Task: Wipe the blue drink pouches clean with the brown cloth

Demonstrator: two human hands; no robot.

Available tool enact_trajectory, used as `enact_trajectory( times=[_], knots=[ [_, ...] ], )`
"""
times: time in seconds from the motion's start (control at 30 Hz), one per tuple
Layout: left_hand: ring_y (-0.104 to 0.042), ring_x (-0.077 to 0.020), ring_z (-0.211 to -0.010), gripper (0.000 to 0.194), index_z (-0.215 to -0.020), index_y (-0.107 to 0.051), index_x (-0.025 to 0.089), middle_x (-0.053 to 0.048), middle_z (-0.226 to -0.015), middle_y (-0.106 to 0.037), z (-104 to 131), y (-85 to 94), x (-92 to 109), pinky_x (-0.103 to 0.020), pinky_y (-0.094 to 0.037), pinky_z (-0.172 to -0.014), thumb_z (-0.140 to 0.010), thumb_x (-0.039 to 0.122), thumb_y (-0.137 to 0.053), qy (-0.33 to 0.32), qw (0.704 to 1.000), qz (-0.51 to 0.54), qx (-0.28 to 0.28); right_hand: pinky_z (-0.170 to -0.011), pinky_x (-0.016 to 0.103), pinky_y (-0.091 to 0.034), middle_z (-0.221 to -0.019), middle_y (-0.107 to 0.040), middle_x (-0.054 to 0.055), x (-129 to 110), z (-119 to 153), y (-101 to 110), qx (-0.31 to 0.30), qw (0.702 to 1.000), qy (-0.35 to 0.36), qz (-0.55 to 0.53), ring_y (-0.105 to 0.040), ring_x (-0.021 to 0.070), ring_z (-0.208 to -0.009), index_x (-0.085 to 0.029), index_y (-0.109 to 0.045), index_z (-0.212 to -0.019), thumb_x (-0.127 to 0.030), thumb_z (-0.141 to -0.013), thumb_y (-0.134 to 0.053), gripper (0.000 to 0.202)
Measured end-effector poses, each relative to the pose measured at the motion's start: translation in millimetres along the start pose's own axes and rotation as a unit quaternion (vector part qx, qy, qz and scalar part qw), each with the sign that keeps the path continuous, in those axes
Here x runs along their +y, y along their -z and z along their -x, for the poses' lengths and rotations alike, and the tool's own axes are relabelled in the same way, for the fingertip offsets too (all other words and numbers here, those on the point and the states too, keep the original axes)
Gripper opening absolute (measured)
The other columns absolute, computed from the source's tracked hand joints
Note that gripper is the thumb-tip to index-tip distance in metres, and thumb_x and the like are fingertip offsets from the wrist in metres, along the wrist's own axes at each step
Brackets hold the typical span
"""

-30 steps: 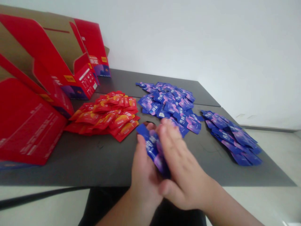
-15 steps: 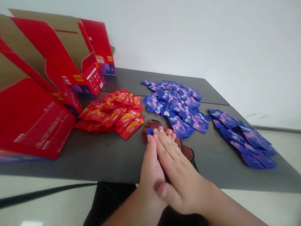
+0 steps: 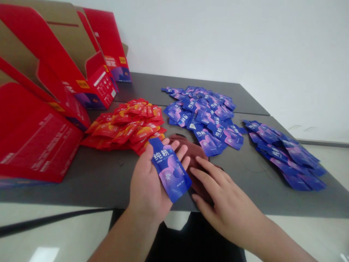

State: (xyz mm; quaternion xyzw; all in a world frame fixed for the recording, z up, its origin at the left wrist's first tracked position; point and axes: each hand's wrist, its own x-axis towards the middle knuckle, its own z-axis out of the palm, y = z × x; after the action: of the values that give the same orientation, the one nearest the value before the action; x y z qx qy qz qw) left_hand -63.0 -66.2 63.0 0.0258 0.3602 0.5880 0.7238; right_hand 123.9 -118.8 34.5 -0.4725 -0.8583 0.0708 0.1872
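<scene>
A blue sachet [image 3: 171, 174] with pink shapes and white lettering lies face up across the palm of my left hand [image 3: 147, 185]. The thumb rests along its edge, and the fingers are stretched out behind it. Just to the right, my right hand [image 3: 220, 196] is open, palm down, with its fingers apart over a brown cloth [image 3: 197, 151]. Whether the fingertips touch the cloth I cannot tell. Part of the cloth is hidden under both hands and the sachet.
Red sachets [image 3: 128, 125] lie heaped at centre left. A loose pile of blue sachets [image 3: 204, 112] lies behind the cloth, and a neater overlapping row of blue sachets [image 3: 283, 156] is at the right. Open red cartons [image 3: 35, 138] stand along the left of the grey table [image 3: 109, 185].
My hands, pressed together before, have parted. The left has turned palm up with the blue sachet now exposed, and the right has moved off to the right over the cloth. The view shifted slightly.
</scene>
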Motion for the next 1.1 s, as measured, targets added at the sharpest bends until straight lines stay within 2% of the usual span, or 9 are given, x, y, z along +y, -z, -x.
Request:
enact_trajectory(
  times=[0.1,0.2,0.3,0.43,0.5,0.6,0.8,0.9,1.1],
  knots=[
    [-0.077,-0.0263,-0.123,0.045,-0.140,-0.065,0.019,-0.013,-0.136,-0.076,-4.7,6.9,-5.9,-0.041,-0.063,-0.105,-0.095,0.011,-0.060,-0.021,0.998,-0.061,0.017,-0.110,0.060,-0.059,-0.155,-0.061,0.019,6.2,16.5,3.4,0.000,0.998,0.008,0.064,-0.063,0.0340,-0.139,-0.017,-0.051,-0.154,-0.011,-0.099,-0.051,0.056],
    [-0.080,-0.0292,-0.114,0.040,-0.131,-0.071,0.019,-0.012,-0.125,-0.080,-9.9,15.3,-4.3,-0.042,-0.066,-0.097,-0.092,0.014,-0.067,-0.048,0.969,-0.241,0.002,-0.098,0.056,-0.064,-0.139,-0.072,0.014,18.7,33.7,17.4,-0.010,0.993,0.026,0.112,-0.073,0.0321,-0.122,-0.021,-0.058,-0.147,-0.007,-0.097,-0.046,0.054],
    [-0.079,-0.0330,-0.114,0.043,-0.137,-0.069,0.021,-0.013,-0.125,-0.080,-16.6,22.9,3.3,-0.051,-0.062,-0.104,-0.095,0.029,-0.073,-0.147,0.874,-0.463,-0.016,-0.091,0.053,-0.065,-0.133,-0.074,0.014,34.3,49.6,34.8,0.000,0.988,0.015,0.157,-0.076,0.0330,-0.115,-0.022,-0.060,-0.143,-0.009,-0.097,-0.046,0.050],
    [-0.064,-0.0370,-0.140,0.075,-0.160,-0.050,0.019,-0.017,-0.155,-0.064,-28.8,24.4,3.8,-0.054,-0.046,-0.124,-0.090,0.026,-0.078,-0.263,0.721,-0.642,0.011,-0.118,0.067,-0.050,-0.145,-0.066,0.017,39.4,52.8,52.9,-0.019,0.991,0.008,0.133,-0.063,0.0396,-0.140,-0.020,-0.060,-0.140,-0.020,-0.097,-0.052,0.044],
    [-0.061,-0.0372,-0.143,0.087,-0.168,-0.037,0.015,-0.020,-0.158,-0.060,-34.1,21.7,-2.8,-0.051,-0.047,-0.123,-0.091,0.024,-0.075,-0.271,0.694,-0.667,0.005,-0.129,0.069,-0.037,-0.156,-0.059,0.015,33.1,42.7,54.6,-0.041,0.995,0.011,0.090,-0.052,0.0396,-0.152,-0.022,-0.059,-0.141,-0.027,-0.099,-0.056,0.043],
    [-0.056,-0.0347,-0.149,0.090,-0.173,-0.017,0.010,-0.024,-0.164,-0.052,-35.7,20.7,-11.3,-0.050,-0.046,-0.124,-0.097,0.021,-0.064,-0.305,0.656,-0.689,-0.041,-0.123,0.066,-0.046,-0.167,-0.049,0.016,23.9,19.5,44.6,-0.068,0.996,0.024,0.054,-0.049,0.0387,-0.154,-0.025,-0.051,-0.152,-0.039,-0.105,-0.060,0.051],
    [-0.021,-0.0392,-0.168,0.094,-0.173,-0.020,0.009,-0.022,-0.179,-0.026,-12.9,46.2,11.9,-0.063,-0.021,-0.134,-0.098,0.041,-0.066,-0.268,0.461,-0.833,-0.151,-0.098,0.063,-0.058,-0.139,-0.067,0.020,32.5,-16.1,16.5,-0.079,0.995,0.006,0.066,-0.066,0.0410,-0.129,-0.021,-0.064,-0.114,-0.042,-0.106,-0.058,0.023],
    [-0.029,-0.0380,-0.165,0.115,-0.174,-0.023,0.016,-0.018,-0.179,-0.029,-5.7,60.9,27.6,-0.058,-0.019,-0.136,-0.084,0.052,-0.085,-0.230,0.455,-0.833,-0.213,-0.090,0.058,-0.059,-0.111,-0.073,0.015,38.6,-23.9,15.1,-0.072,0.996,0.001,0.059,-0.071,0.0361,-0.106,-0.019,-0.062,-0.107,-0.030,-0.101,-0.061,0.012],
    [-0.039,-0.0392,-0.161,0.115,-0.167,-0.042,0.024,-0.016,-0.173,-0.041,-9.5,66.8,28.3,-0.055,-0.019,-0.135,-0.071,0.050,-0.099,-0.276,0.562,-0.747,-0.223,-0.100,0.049,-0.058,-0.131,-0.073,0.012,7.3,-26.9,35.6,-0.043,0.998,0.005,-0.044,-0.072,0.0301,-0.116,-0.024,-0.058,-0.143,-0.020,-0.099,-0.062,0.044]
  ],
)
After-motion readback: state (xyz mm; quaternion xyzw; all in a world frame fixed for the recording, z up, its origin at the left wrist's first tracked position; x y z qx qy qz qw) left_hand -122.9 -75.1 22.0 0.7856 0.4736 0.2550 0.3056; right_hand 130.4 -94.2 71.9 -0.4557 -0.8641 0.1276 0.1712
